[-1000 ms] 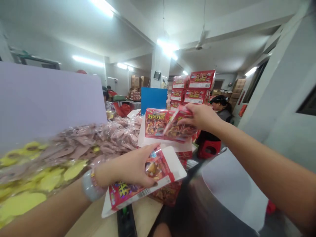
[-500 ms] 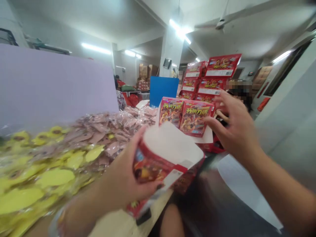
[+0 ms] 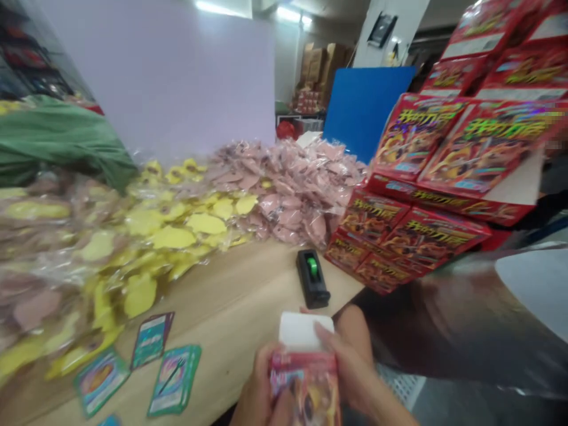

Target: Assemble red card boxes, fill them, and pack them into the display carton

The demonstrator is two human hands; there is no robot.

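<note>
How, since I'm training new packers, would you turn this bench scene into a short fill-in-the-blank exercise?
1. The left hand and right hand together hold a red printed cardboard box topped by a ____ panel.
2. The small black rectangular device on the table has a ____ part on top.
3. The teal printed cards lie on the light wooden table, to the ____ of the hands.
4. Beside the clear plastic bags of pink shapes, other bags hold ____ shapes.

Answers: white; green; left; yellow
</note>
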